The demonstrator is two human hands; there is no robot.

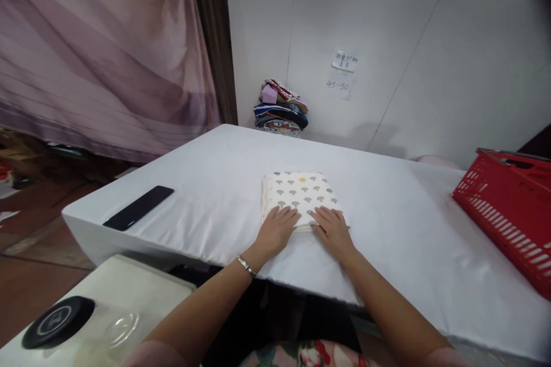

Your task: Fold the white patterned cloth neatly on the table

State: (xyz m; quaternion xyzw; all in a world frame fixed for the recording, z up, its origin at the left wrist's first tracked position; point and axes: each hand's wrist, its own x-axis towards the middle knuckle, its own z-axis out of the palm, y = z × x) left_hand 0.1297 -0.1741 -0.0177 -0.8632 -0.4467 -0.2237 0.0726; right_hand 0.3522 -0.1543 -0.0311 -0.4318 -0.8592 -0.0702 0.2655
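Note:
A folded white cloth (303, 190) printed with small grey mushroom shapes and a few coloured ones lies flat on the white-covered table (206, 183). My left hand (278, 229) rests on its near left corner, fingers stretched out over the fabric. On the near right part of the same cloth lies my right hand (333, 230), its fingers spread and flat. Neither hand grips the cloth. Layered edges of the folded fabric show along its left side.
A black phone (138, 207) lies near the table's left edge. At the right stands a red plastic basket (512, 206). Several folded fabrics are piled in a stack (280, 109) by the wall. A pale surface with a round black object (58, 322) is at lower left.

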